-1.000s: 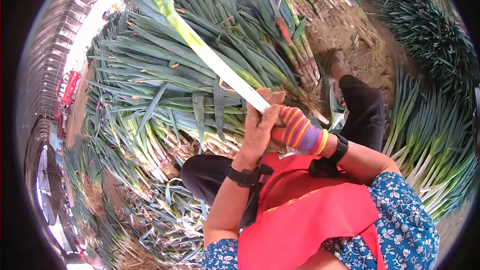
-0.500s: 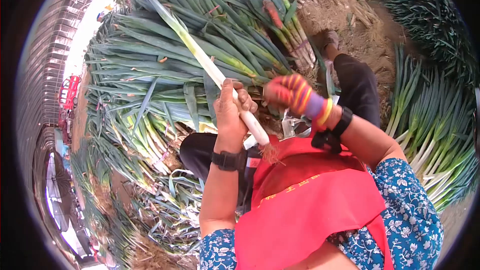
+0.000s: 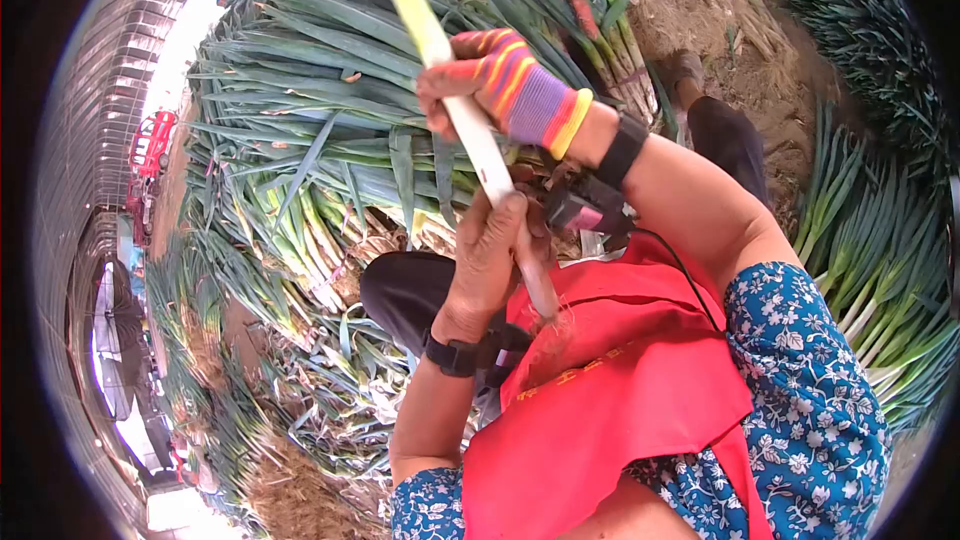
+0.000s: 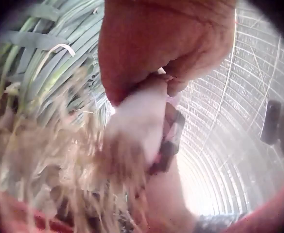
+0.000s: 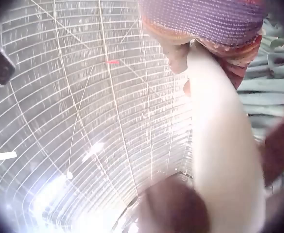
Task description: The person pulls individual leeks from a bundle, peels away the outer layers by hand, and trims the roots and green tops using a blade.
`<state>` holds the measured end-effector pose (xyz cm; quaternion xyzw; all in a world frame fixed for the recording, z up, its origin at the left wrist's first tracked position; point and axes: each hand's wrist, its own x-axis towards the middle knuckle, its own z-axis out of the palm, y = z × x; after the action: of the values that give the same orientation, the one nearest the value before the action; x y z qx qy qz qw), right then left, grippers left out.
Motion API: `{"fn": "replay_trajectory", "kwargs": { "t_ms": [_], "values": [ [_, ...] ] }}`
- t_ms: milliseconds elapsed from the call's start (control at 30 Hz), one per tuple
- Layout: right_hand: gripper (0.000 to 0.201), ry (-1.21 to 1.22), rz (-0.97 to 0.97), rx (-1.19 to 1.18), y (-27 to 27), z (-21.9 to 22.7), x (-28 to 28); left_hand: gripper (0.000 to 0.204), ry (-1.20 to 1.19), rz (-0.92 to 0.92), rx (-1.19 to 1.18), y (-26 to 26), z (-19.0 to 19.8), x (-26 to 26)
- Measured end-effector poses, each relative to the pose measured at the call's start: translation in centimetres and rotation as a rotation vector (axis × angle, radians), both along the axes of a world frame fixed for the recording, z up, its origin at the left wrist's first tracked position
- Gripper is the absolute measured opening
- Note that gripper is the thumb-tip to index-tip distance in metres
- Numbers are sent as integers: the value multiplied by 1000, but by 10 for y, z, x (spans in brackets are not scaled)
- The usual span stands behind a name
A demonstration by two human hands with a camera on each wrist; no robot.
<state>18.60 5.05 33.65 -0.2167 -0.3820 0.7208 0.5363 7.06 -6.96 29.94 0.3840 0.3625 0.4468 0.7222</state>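
Your right hand (image 3: 492, 78), in its striped glove, has come up onto the leek (image 3: 478, 145); half a second ago it was off the stalk, over the middle of the frame. Now its fingers are curled closed round the upper part of the white shaft, just under where it turns green. Your bare left hand (image 3: 488, 248) keeps its hold lower down, near the root end, thumb against the stalk and fingers wrapped round it. The leek itself slants through the centre of the frame, steeper than it was, with its green top cut off at the upper edge and its fine roots (image 3: 556, 328) hanging in front of your red apron (image 3: 610, 430). Judging by this grip, you have the stalk steadied below and the upper hand placed for stripping or wiping along the shaft, which already looks white and mostly clean.

As for writing, your apron carries a line of yellow characters (image 3: 575, 376) at lower centre, too small and creased to read. The device (image 3: 590, 212) at your right wrist bears a pinkish patch, with no lettering you could make out. No brand is legible.
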Motion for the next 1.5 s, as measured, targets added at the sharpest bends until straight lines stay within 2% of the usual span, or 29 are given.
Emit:
{"fn": "replay_trajectory", "kwargs": {
  "t_ms": [33, 100, 167, 200, 367, 433, 500, 567, 600, 667, 733, 800, 900, 933, 1000, 1067, 1100, 1167, 1233, 1367, 1433, 1500],
  "values": [
    [15, 20, -48, -15, 2, 2, 8, 36, 51, -28, 39, -3, -6, 0],
    [13, 26, -102, 121, 12, 7, 34, 35, 70, -82, 88, -8, -16, -4],
    [13, 48, -232, 172, 11, 18, 60, 37, 135, -65, 136, -12, -19, -3],
    [13, 115, -238, 211, 18, 13, 72, 37, -6, -33, 83, -15, -14, 2],
    [18, 112, -423, 182, 10, -7, 112, 37, 19, -82, 28, -13, 5, 14],
    [18, 141, -485, 57, 1, -15, 117, 39, 278, -81, 251, -10, 8, 24],
    [19, 150, -495, 64, -9, -25, 119, 41, 268, -46, 216, -8, 16, 40],
    [19, 159, -493, 76, -17, -32, 120, 36, 502, -1, 475, 0, 20, 52],
    [19, 164, -528, 76, -21, -33, 119, 29, 592, 7, 416, 1, 21, 54],
    [18, 182, -571, 88, -24, -38, 118, 25, 626, 27, 468, 4, 10, 57],
    [18, 170, -582, 89, -28, -39, 121, 21, 660, 45, 516, 7, 0, 58],
    [18, 157, -595, 89, -29, -41, 123, 11, 506, 36, 458, 9, -2, 59],
    [18, 151, -615, 106, -31, -43, 126, 11, 507, 41, 354, 6, 9, 63],
    [18, 204, -583, 104, -32, -43, 126, 17, 466, 42, 267, 7, 9, 63],
    [17, 255, -552, 100, -32, -44, 127, 17, 455, 32, 262, 11, -1, 60],
    [17, 349, -442, 79, -30, -48, 130, 18, 441, 15, 254, 12, -9, 59],
    [17, 347, -443, 78, -32, -49, 132, 19, 410, 18, 190, 9, -7, 61],
    [28, 382, -321, 66, -35, -51, 132, 20, 378, 21, 125, 5, 0, 64],
    [29, 377, -344, 67, -35, -53, 129, 20, 220, -11, -36, 1, 12, 67],
    [25, 408, -370, 45, -34, -59, 125, 23, 347, -62, 58, -3, 23, 70],
    [24, 395, -371, 38, -37, -56, 123, 25, 465, -127, 226, -5, 23, 66],
    [24, 384, -375, 32, -41, -48, 124, 26, 372, -125, 198, -7, 21, 60]
  ]
}}
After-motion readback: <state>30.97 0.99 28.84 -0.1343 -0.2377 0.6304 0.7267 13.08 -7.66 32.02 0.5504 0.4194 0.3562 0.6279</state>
